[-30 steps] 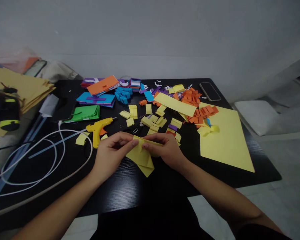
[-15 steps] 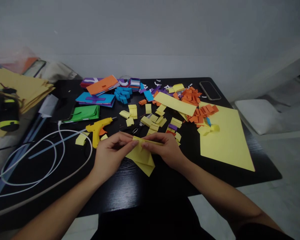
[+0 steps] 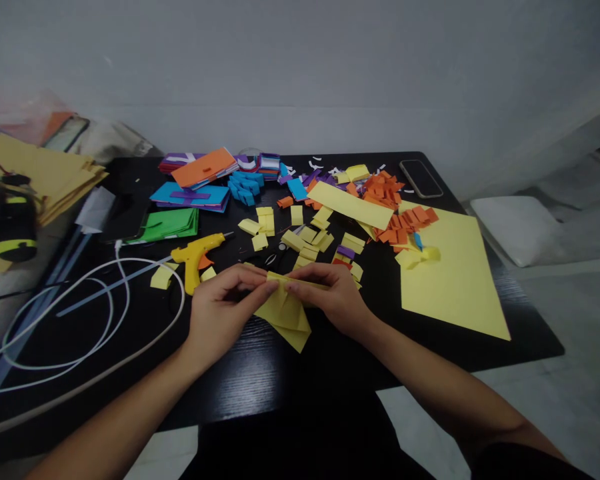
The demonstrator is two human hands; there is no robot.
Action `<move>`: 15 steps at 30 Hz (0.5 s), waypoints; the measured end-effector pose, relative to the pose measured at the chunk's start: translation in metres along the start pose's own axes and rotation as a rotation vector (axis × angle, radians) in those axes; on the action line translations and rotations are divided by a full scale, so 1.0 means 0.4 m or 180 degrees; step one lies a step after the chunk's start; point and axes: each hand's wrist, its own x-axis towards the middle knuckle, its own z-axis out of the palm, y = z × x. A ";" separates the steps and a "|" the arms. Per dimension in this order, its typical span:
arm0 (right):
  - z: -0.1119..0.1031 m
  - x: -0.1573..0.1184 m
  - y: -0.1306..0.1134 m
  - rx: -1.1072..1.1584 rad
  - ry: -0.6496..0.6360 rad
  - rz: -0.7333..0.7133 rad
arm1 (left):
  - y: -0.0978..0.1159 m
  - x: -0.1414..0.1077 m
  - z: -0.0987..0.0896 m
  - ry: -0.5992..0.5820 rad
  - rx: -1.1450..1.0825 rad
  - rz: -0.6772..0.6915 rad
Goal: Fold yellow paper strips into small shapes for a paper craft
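Between my two hands is a piece of folded yellow paper [image 3: 286,315], its lower corner hanging down over the black table. My left hand [image 3: 225,303] pinches its upper left edge between thumb and fingers. On the other side, my right hand [image 3: 333,297] pinches the upper right part, thumb near the left thumb. Just beyond the fingers lie several small folded yellow paper pieces [image 3: 309,252] and a pair of scissors [image 3: 270,259], partly covered. A yellow glue gun [image 3: 194,257] rests left of my left hand.
A large yellow sheet [image 3: 453,280] lies on the right, with orange folded pieces [image 3: 414,220] at its upper edge and a phone [image 3: 421,178] behind. Green paper [image 3: 169,225], blue paper [image 3: 190,196] and an orange stack [image 3: 205,170] sit back left. White cable [image 3: 125,300] loops at left.
Hardly anything differs. Both hands keep their pinch on the yellow paper, which has shifted very slightly; the view has tilted a little.
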 end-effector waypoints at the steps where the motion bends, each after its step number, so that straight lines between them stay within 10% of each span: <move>1: 0.000 0.000 -0.001 0.0024 0.0001 0.0018 | 0.001 0.001 0.000 -0.0004 -0.0003 -0.0024; 15: -0.005 0.010 0.008 0.0188 0.0090 0.0177 | 0.001 0.012 0.009 0.0066 -0.0265 -0.0320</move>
